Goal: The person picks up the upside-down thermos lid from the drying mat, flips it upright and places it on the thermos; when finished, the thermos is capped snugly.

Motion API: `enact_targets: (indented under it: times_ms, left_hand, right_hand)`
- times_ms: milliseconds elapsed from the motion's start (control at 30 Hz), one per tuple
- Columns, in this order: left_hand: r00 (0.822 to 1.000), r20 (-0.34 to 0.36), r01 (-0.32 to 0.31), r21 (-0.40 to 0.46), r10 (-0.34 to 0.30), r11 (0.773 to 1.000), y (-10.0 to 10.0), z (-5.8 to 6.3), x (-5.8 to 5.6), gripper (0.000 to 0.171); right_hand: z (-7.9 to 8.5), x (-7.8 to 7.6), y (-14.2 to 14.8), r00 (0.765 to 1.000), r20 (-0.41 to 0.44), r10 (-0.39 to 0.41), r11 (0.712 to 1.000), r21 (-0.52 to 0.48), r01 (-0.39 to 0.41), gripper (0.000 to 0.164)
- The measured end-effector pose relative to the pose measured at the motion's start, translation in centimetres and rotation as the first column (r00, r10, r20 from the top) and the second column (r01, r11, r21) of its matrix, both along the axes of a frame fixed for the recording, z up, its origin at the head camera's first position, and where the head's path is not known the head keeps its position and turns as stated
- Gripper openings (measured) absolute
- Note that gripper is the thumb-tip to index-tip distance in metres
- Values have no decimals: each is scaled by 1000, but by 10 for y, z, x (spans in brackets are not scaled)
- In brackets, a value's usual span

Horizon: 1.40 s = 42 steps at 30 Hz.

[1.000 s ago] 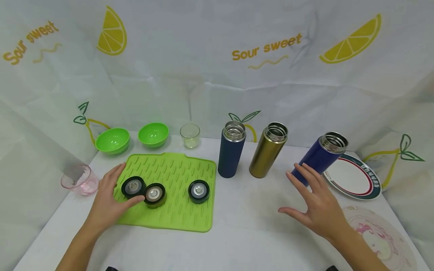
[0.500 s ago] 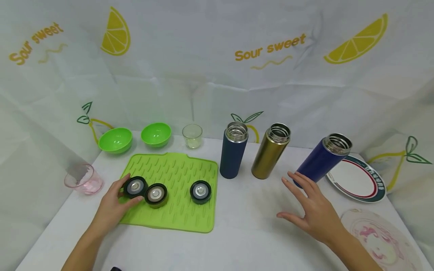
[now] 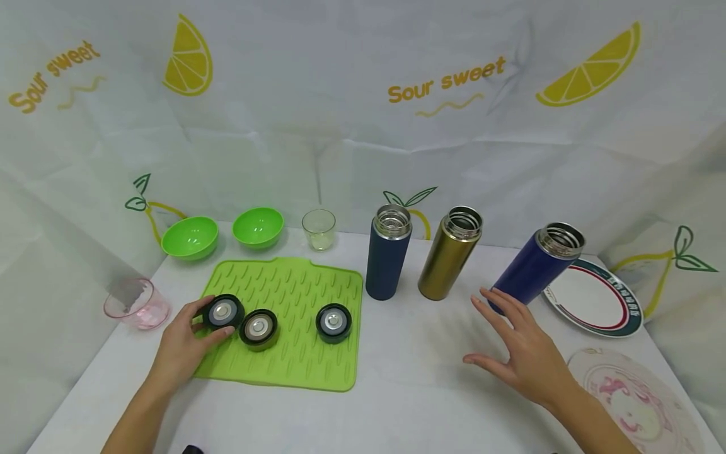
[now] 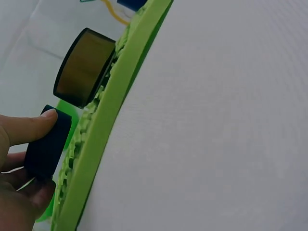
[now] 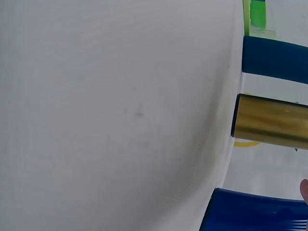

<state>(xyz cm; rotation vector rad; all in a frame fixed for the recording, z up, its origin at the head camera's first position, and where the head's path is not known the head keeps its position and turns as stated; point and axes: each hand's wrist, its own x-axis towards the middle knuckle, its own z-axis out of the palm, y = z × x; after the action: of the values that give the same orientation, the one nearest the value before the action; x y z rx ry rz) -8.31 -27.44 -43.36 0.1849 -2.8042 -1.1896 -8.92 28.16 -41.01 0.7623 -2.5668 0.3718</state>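
With thumb and fingers my left hand (image 3: 183, 343) grips a dark blue bottle lid (image 4: 48, 142) at the left side of the green ridged mat (image 3: 295, 366). Whether that lid touches the mat I cannot tell. Close beside it lies a gold-sided lid (image 3: 259, 328), and farther right on the mat a third dark lid (image 3: 333, 322). My right hand (image 3: 530, 356) is spread in the air, nearest the blue bottle (image 3: 527, 268), and holds nothing. To that bottle's left stand a gold bottle (image 3: 450, 255) and a navy bottle (image 3: 388, 258). All three bottles are uncapped.
Two green bowls (image 3: 190, 238) and a clear glass (image 3: 319, 230) stand along the back. A pink glass (image 3: 138, 306) is at the left edge. On the right lie a rimmed white plate (image 3: 587, 299) and a pink patterned plate (image 3: 635, 397). A white curtain (image 3: 317, 94) rises behind.
My left hand has closed in on the leftmost lid and now grips it. The right hand has shifted slightly and stays spread. The bottles stand as before.
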Motion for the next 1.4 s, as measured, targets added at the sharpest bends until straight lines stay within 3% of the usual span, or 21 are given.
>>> enact_targets:
  times_ms: [100,233,400,567,967,1200,1400]
  left_hand:
    - [997,-71,1,4,-1,1000,2,7,-3,78]
    - [994,-112,15,1,-15,1000,8,20,-8,78]
    - [983,-174,61,26,-55,998,31,39,-14,76]
    - [950,-265,191,83,-163,978,64,53,-22,73]
    - [874,-290,437,114,-390,892,140,68,-33,74]
    - [804,-335,548,100,-490,831,177,70,-43,71]
    - [773,-341,590,79,-534,804,200,72,-49,70]
  right_hand:
    - [1,-2,0,1000,-4,8,1000,-10,-8,93]
    - [2,-4,-1,1000,-3,20,999,-33,-20,90]
    - [7,-6,-4,1000,1,25,997,-67,-25,90]
    - [12,-8,-11,999,-5,47,990,-135,-47,87]
    - [15,-15,-38,991,122,60,953,-301,-20,86]
    - [22,-19,-60,967,193,169,896,-438,-69,76]
    - [29,-26,-77,936,217,279,844,-520,-131,71]
